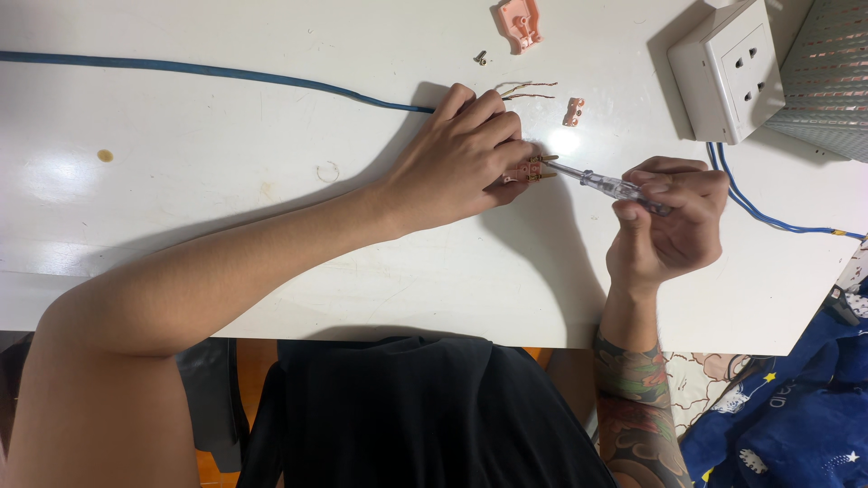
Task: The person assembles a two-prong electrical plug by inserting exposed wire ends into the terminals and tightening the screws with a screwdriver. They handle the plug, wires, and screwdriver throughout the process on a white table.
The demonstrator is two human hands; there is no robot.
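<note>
From the head camera I see my left hand (466, 154) pressed down on the white table (226, 181), fingers curled together and clamped on a small pink plug half (532, 169) with brass prongs; only its right end pokes out from under the fingertips. My right hand (671, 217) sits just to the right of it, closed in a fist around the clear handle of a screwdriver (608, 184), thumb on top. The shaft slants up and to the left, and its tip meets the plug half at the prongs, though I cannot tell whether it sits in a screw, since the spot is tiny and glare washes it out.

A blue cable (208, 70) runs in from the left edge and disappears beneath my left hand; its bared copper wire ends (526, 90) fan out just beyond the knuckles. Near them lies a small pink clamp piece (573, 111), and farther up the table a loose screw (481, 58) beside the other pink plug cover (520, 23) (lying open side up, as far as I can make out). At the top right stands a white socket box (728, 68), touching a grey mesh-fronted box (827, 72), with a second blue cord (768, 212) trailing from under the socket towards the right edge, passing behind my right hand.
</note>
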